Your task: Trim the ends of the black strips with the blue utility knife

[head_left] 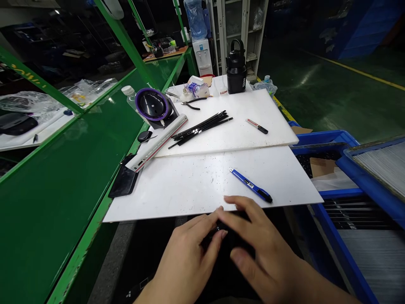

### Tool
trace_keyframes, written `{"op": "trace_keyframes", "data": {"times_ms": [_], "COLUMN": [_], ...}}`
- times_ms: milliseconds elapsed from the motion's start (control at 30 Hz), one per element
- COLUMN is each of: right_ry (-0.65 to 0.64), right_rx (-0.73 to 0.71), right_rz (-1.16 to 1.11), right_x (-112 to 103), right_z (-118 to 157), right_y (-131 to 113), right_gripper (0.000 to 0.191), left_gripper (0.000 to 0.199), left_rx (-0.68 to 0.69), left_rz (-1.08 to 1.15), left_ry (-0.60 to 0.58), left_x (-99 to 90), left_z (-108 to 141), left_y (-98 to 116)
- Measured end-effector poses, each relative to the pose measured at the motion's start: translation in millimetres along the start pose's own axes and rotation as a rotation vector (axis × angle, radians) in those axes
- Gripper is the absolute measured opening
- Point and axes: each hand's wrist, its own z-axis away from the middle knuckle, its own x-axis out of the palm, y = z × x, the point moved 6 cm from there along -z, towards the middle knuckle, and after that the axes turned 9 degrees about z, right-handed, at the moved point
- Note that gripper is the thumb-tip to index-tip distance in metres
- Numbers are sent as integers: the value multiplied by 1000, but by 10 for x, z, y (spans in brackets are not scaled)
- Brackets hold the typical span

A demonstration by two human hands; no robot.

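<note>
My left hand [190,249] is closed in a pinch below the table's front edge. Between its thumb and forefinger is a small dark piece [217,228] with a pale mark, mostly hidden by the fingers. My right hand [262,245] is beside it, slightly blurred, fingers apart and thumb away; one fingertip reaches the left fingertips. A blue utility knife [249,184] lies on the white tabletop [190,185] just beyond my right hand. Farther off, a bunch of thin black strips [202,128] rests on a thick white board [262,109].
A red-and-black cutter [257,126], pliers [194,102] and a black bottle [236,69] are on the board. At left are a pale ruler-like bar [158,143], a phone [125,179] and a purple-rimmed round device [152,104]. Blue bins [329,139] stand right; a green frame [63,202] runs left.
</note>
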Motion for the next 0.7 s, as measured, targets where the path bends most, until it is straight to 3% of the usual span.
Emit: {"op": "trace_keyframes", "data": {"times_ms": [67, 200, 333, 500, 600, 700], "right_ry": [-33, 18, -50, 47, 91, 25], "right_rx": [-78, 136, -56, 281, 145, -85], "right_rz": [76, 271, 280, 292, 176, 169], "right_x": [41, 32, 125, 42, -21, 16], "right_z": [-21, -35, -37, 21, 7, -39], "right_y": [-70, 26, -71, 196, 89, -96], "right_gripper": [53, 56, 59, 43, 43, 47], "left_gripper": [37, 48, 49, 59, 60, 57], "left_rx": [-20, -105, -107, -91, -76, -18], "left_rz": [14, -9, 33, -13, -30, -15], "left_ry": [-12, -20, -49, -39, -50, -94], "left_x": [6, 9, 33, 5, -16, -7], "left_z": [7, 16, 30, 91, 108, 99], "left_y": [-14, -51, -57, -98, -111, -74]}}
